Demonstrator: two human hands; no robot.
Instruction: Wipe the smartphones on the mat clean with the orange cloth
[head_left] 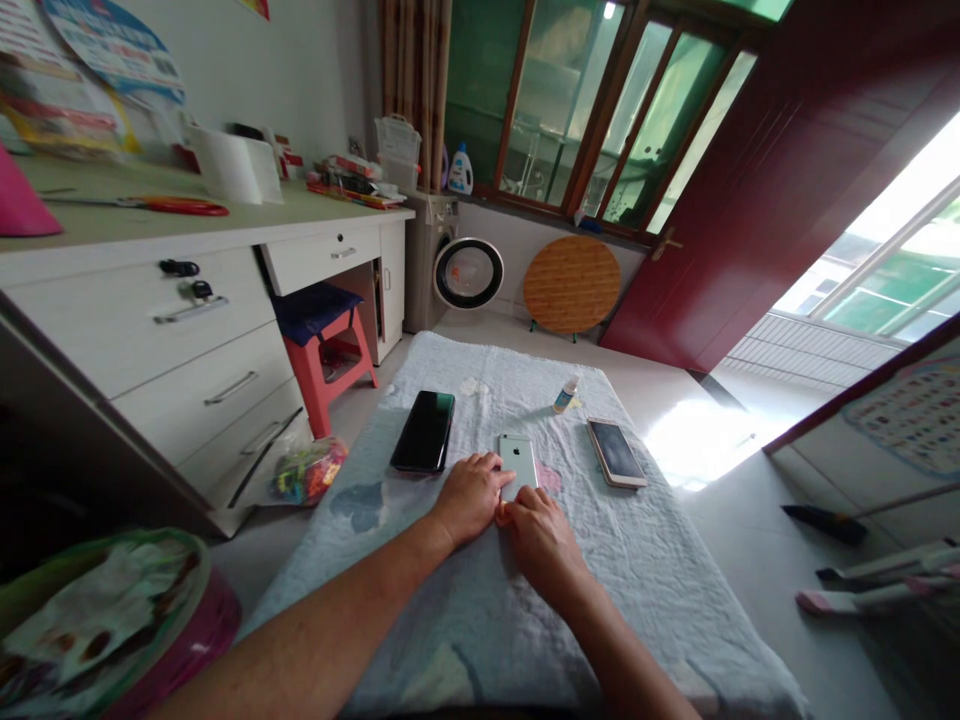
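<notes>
A silver smartphone (517,452) lies back side up on the cloth-covered table, its far end showing a dark apple logo. My left hand (471,496) rests along its left edge, closed, with fingers pressing on its back. At the phone's near end my right hand (546,535) is closed, fingertips bent down. A small orange spot shows between the hands; I cannot tell what it is. To the left lies a black smartphone (424,432), screen up. On the right is a white-and-gold smartphone (616,453), also screen up. A small clear bottle (566,395) with a blue label stands beyond.
The table wears a pale patterned cloth (480,365). Left of it are a red stool (322,375), a white desk (202,365) with scissors (180,205), a bag of colourful pieces (307,470) and a pink bin (214,610). A washing machine (431,245) stands behind.
</notes>
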